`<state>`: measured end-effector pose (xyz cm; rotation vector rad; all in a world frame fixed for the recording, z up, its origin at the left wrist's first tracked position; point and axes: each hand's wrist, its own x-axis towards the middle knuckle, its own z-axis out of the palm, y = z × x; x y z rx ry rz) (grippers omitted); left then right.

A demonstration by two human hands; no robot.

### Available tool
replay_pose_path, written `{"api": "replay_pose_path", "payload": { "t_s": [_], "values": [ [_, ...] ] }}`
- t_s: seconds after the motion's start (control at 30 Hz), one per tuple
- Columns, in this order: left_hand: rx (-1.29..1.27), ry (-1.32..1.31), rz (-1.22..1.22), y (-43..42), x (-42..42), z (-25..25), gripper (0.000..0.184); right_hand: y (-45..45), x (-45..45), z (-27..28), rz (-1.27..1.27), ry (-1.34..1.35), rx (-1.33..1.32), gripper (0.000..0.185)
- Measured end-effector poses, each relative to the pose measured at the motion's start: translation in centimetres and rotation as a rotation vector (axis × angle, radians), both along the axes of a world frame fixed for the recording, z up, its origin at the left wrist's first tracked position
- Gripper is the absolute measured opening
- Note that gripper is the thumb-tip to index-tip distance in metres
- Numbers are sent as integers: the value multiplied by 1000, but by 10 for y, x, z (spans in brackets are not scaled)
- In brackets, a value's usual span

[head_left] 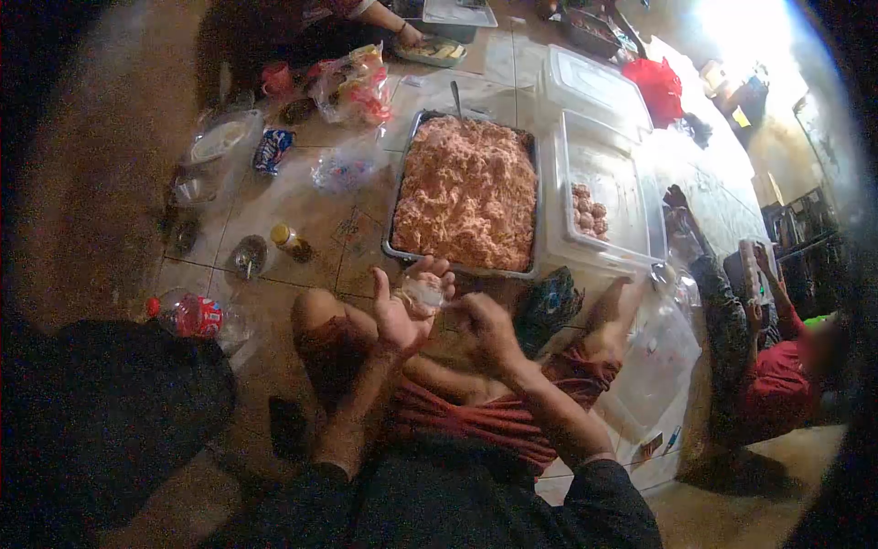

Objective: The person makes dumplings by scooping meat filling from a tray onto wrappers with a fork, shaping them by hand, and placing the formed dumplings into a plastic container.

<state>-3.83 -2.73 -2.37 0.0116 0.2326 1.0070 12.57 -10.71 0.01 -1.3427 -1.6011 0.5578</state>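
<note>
Now, left hand (pixel 402 316): turned palm up, the fingers spread wide and slightly cupped; a pale, thin piece (pixel 423 297) is borne on it, probably laid there so that both its face and its edge can be reached.
Right hand (pixel 485 325): held just beside the left, the fingers curled in and blurred; whether anything is gripped cannot be told.
Tray (pixel 535 229): set on the tiled floor (pixel 357 274) straight ahead of the knees, heaped with pinkish mixture (pixel 466 192); it seems to be placed there for easy reach by either hand.
Spoon (pixel 455 96): stood in the far edge of the heap, its handle up, presumably so it can be grabbed cleanly.
Clear container (pixel 626 206): placed right of the tray, with round balls (pixel 590 215) gathered at its near left; the side by the tray is apparently favoured for a short carry.
Bottle (pixel 192 313): laid on its side at the left; a red label with white marks is seen, but no word can be read.
Blue packet (pixel 273 151): printed in blue and white, the lettering too small to be made out.
Yellow-lidded jar (pixel 280 234): no writing can be read.
</note>
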Motion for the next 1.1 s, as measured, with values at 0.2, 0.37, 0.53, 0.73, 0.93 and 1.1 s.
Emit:
{"api": "replay_pose_path", "payload": {
  "t_s": [0.2,0.37,0.53,0.73,0.93,1.1],
  "values": [
    [64,-93,-34,5,-11,0,89,-16,-2,22,-34,-78,-151,27],
    [-73,-83,-76,8,-19,-16,92,-17,17,68,103,-227,-243,31],
    [-79,27,-353,6,-21,-6,92,-20,41,45,199,-389,-199,33],
    [-164,19,-379,1,-10,0,94,-23,44,38,102,-364,-127,24],
    [-201,208,-219,0,-6,4,91,-26,37,51,0,-158,-144,24],
    [24,193,-297,4,-6,-6,87,-17,30,25,-165,242,-482,14]
  ]
}}
